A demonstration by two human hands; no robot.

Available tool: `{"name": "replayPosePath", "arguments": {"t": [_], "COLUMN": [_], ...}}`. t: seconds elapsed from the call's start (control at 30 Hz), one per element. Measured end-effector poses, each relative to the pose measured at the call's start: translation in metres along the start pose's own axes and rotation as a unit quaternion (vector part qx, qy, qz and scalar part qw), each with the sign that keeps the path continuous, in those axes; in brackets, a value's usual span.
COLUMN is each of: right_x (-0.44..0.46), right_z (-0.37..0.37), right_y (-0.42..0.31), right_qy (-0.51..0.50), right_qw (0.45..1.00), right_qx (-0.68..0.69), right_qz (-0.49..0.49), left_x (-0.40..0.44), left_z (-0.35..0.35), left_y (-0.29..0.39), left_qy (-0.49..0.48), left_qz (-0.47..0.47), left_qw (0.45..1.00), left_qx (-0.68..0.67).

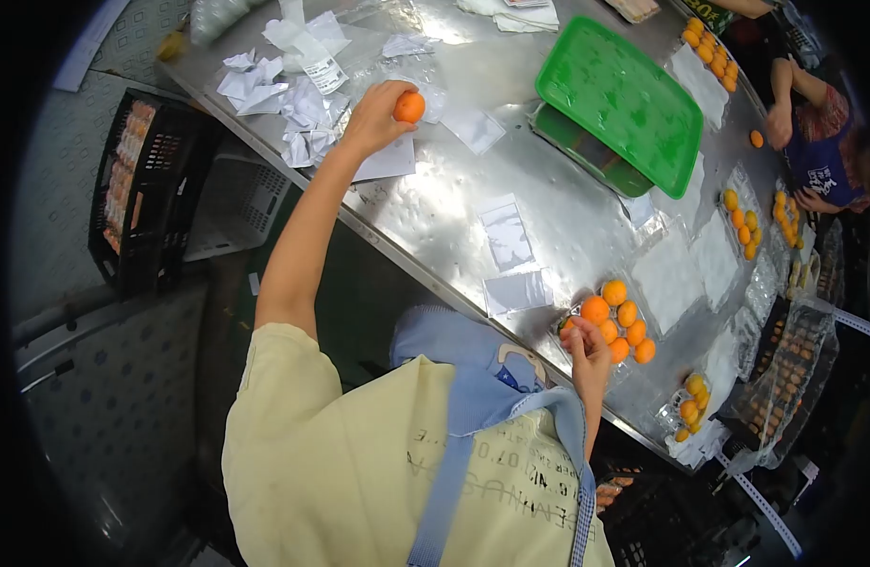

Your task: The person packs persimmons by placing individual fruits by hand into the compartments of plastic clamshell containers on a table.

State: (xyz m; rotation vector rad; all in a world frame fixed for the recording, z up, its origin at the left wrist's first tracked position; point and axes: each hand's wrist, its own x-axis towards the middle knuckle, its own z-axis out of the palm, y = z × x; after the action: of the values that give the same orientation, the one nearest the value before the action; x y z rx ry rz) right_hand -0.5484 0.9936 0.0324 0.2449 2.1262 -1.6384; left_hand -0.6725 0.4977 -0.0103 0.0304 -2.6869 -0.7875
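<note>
My left hand (376,115) reaches out over the metal table, fingers and thumb closed around an orange (409,107) held above white paper. My right hand (591,357) is at the near edge of the table, its fingertips closed on another orange (567,327) at the corner of a clear plastic tray (560,326). Several oranges (614,292) sit in rows in that tray. The tray's underside is hidden, and my fingers cover part of the orange they touch.
Crumpled papers (307,118) lie at the far left. A green lid (624,94) covers a bin mid-table. Filled fruit trays (740,227) stand to the right, near a co-worker (822,132). A black crate (137,189) is below the table at left.
</note>
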Motion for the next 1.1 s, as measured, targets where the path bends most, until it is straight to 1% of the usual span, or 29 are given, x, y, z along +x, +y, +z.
{"name": "replayPosePath", "arguments": {"t": [0.1,0.2,0.3,0.5,0.6,0.7,0.8,0.9,1.0,1.03,1.1], "right_x": [-0.001,-0.004,-0.006,-0.007,-0.006,-0.004,-0.004,-0.002,0.000,0.000,0.000], "right_z": [0.007,0.012,0.015,0.019,0.019,0.016,0.015,0.013,0.014,0.014,0.014], "right_y": [0.003,0.003,0.004,0.002,0.005,0.009,0.009,0.012,0.012,0.013,0.014], "right_qy": [0.010,0.015,0.016,0.011,0.009,0.010,0.011,0.003,-0.002,-0.001,0.000], "right_qw": [1.000,0.999,0.998,0.996,0.996,0.997,0.996,0.994,0.991,0.990,0.989], "right_qx": [-0.010,-0.036,-0.052,-0.085,-0.085,-0.082,-0.089,-0.107,-0.133,-0.138,-0.147], "right_qz": [0.004,0.009,0.010,0.006,0.010,0.011,0.008,0.002,-0.009,-0.013,-0.012], "left_x": [0.015,0.021,0.023,0.020,0.019,0.023,0.034,0.058,0.077,0.083,0.092], "left_z": [0.004,0.006,0.005,0.013,0.014,0.008,0.025,0.048,0.085,0.095,0.121], "left_y": [-0.011,-0.010,-0.007,-0.015,-0.010,0.004,-0.002,0.003,0.018,0.026,0.027], "left_qy": [-0.081,-0.115,-0.123,-0.081,-0.072,-0.104,0.081,0.066,-0.038,-0.090,-0.148], "left_qz": [-0.031,-0.055,-0.062,-0.042,-0.054,-0.098,-0.006,0.050,0.113,0.092,0.065], "left_qw": [0.995,0.984,0.977,0.981,0.979,0.968,0.978,0.973,0.961,0.961,0.960], "left_qx": [0.052,0.125,0.161,0.172,0.185,0.208,0.192,0.214,0.251,0.246,0.228]}}
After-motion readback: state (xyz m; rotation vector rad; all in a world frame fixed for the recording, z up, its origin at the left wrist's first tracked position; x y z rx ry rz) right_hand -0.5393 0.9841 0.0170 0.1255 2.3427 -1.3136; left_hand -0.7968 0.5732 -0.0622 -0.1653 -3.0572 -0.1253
